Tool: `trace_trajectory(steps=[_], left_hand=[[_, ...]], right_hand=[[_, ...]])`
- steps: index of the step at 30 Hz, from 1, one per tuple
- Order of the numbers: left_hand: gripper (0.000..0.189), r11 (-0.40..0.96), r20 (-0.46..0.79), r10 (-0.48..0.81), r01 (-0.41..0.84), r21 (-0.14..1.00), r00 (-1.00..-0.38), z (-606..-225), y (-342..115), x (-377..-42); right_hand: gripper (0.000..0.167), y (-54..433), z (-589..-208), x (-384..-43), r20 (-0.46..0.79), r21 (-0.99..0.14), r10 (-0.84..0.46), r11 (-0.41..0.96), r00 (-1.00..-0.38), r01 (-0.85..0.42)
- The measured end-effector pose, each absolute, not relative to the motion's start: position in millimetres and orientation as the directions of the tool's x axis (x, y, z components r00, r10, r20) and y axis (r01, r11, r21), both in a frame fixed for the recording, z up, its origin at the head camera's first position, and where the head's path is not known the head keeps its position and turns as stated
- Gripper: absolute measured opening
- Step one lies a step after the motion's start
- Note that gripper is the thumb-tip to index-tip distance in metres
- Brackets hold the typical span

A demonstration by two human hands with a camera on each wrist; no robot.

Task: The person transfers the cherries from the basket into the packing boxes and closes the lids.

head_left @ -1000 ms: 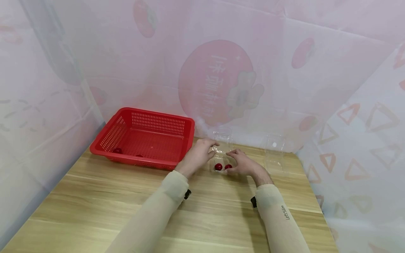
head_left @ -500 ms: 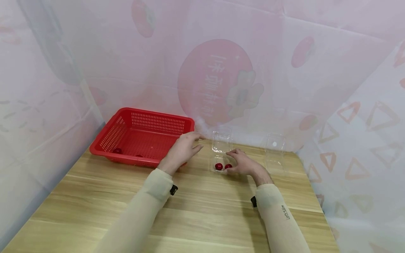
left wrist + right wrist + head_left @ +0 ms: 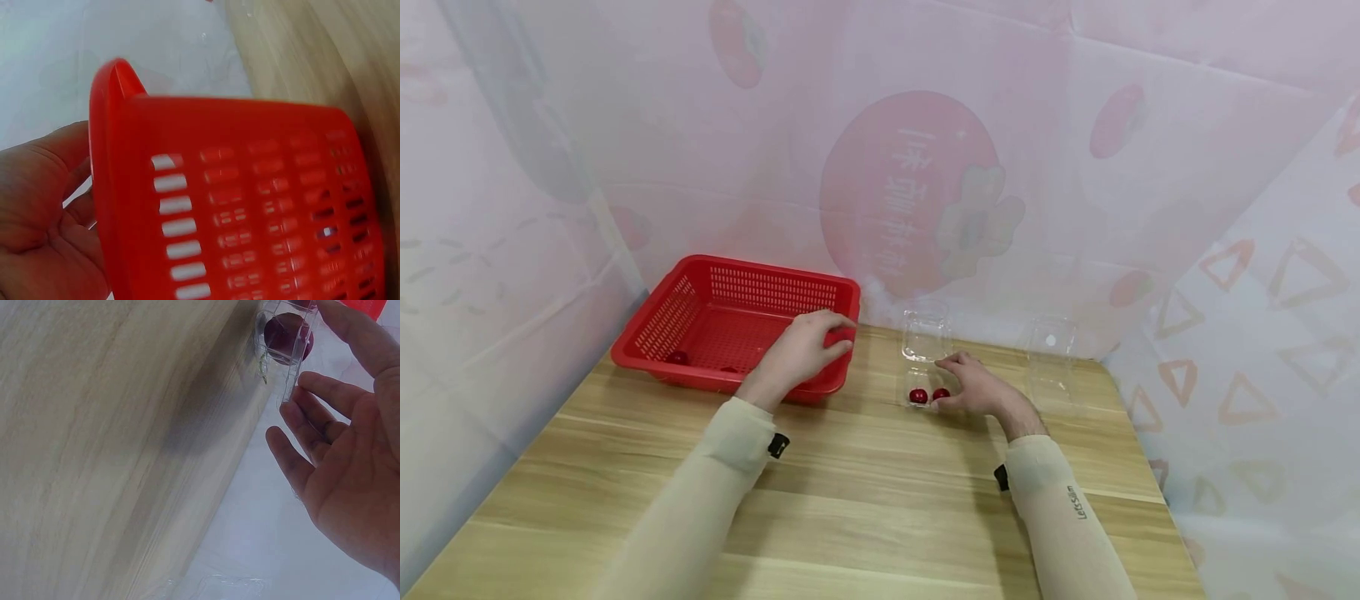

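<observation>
Red fruits (image 3: 677, 357) lie in the basket (image 3: 775, 272) near the bench's (image 3: 850, 508) back-left corner, left of my nearer left hand (image 3: 801, 346), loosely spread, empty; my right hand (image 3: 976, 388), fingers relaxed, touches the clear box (image 3: 924, 343).

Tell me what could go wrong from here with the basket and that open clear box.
Two risks, as I judge it. The left grip is close to the rim of the red basket, so moving it might bump or shift the basket. The round red fruits sit in the clear box with its lid up; if the right grip at its side jerks, they might roll out.
</observation>
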State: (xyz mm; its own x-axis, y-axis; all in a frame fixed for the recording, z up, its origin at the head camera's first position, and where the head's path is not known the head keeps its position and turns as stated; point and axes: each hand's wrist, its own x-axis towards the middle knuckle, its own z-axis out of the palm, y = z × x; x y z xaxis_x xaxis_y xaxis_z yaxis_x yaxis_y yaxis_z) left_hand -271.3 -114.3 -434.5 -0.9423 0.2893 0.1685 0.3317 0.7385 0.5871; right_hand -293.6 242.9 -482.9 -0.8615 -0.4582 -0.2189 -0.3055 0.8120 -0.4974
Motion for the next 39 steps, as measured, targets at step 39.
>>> trace_trajectory(steps=[39], left_hand=[[0.04, 0.806, -0.225, 0.452, 0.287, 0.517, -0.863, -455, -200, -292]], right_hand=[[0.088, 241, -483, -294, -0.224, -0.488, -0.461, 0.816, -0.859, -0.311]])
